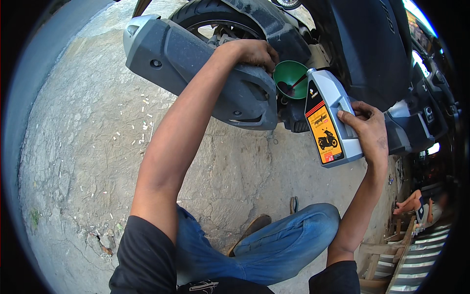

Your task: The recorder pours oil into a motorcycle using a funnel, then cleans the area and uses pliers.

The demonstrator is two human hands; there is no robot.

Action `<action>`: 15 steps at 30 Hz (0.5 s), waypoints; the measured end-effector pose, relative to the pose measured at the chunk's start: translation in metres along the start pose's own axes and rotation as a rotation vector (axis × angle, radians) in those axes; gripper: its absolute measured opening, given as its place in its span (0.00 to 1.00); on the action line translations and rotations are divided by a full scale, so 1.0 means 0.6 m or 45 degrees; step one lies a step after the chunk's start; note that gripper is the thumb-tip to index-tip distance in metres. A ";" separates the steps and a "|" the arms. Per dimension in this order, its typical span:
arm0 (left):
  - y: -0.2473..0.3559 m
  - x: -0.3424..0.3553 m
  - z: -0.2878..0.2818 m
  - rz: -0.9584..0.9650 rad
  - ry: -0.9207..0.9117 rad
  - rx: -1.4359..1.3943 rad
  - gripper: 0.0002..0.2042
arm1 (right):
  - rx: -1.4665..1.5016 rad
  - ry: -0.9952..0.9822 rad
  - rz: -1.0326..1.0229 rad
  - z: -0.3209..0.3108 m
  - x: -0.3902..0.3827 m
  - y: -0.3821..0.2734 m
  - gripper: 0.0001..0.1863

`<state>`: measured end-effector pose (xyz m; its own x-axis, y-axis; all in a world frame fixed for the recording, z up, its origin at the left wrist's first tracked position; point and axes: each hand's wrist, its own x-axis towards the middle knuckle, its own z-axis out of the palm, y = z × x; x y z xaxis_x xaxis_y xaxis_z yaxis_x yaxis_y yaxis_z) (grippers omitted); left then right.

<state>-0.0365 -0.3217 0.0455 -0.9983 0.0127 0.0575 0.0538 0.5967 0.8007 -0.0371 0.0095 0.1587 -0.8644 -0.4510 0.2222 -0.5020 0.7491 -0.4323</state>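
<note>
My right hand (pixel 367 128) grips a silver-grey oil bottle (pixel 338 120) with an orange and black label by its side handle. The bottle is tilted, its neck over the rim of a green funnel (pixel 289 73). From the mouth a thin dark red stream of oil (pixel 299 81) runs down into the funnel, where some dark liquid sits. My left hand (pixel 255 53) reaches over the grey exhaust cover (pixel 196 61), fingers curled against the funnel's left rim; its fingertips are partly hidden. Below the funnel, its spout cannot be seen among the dark engine parts.
The scooter's rear wheel (pixel 215 22) and dark body panels (pixel 364 44) stand above the funnel. Small pale litter (pixel 142 120) dots the rough concrete. My jeans-clad legs (pixel 284 240) are folded below. At the far right, another person (pixel 423 208) is near a wooden frame (pixel 374 264).
</note>
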 end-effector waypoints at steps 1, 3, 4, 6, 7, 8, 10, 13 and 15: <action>0.000 0.000 0.000 0.000 0.000 -0.001 0.21 | -0.005 -0.002 0.006 0.000 0.000 0.000 0.34; 0.000 0.001 0.001 0.000 -0.017 -0.022 0.20 | -0.002 -0.005 0.005 0.000 0.000 0.000 0.34; -0.001 0.002 0.001 0.000 -0.016 -0.022 0.20 | 0.002 -0.008 0.002 -0.001 0.000 0.000 0.35; -0.004 0.003 0.000 0.020 -0.016 -0.016 0.20 | 0.000 -0.006 0.002 -0.001 0.000 -0.001 0.35; -0.002 0.003 0.000 0.021 -0.016 -0.016 0.20 | -0.003 -0.004 0.004 -0.002 0.001 0.000 0.35; -0.001 0.002 0.001 0.011 -0.008 -0.001 0.20 | -0.003 -0.003 0.005 -0.001 0.001 0.001 0.35; 0.001 0.001 0.001 0.000 0.001 0.014 0.20 | -0.011 0.003 -0.001 -0.001 0.001 0.001 0.35; 0.003 -0.001 0.001 -0.009 -0.004 0.002 0.21 | -0.013 0.009 0.011 0.000 0.000 0.000 0.35; 0.006 -0.003 0.001 -0.008 0.001 0.020 0.22 | -0.009 0.009 0.014 0.001 0.001 0.001 0.36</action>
<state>-0.0348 -0.3193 0.0481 -0.9986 0.0082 0.0529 0.0469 0.6092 0.7916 -0.0378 0.0097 0.1580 -0.8701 -0.4392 0.2237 -0.4925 0.7576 -0.4283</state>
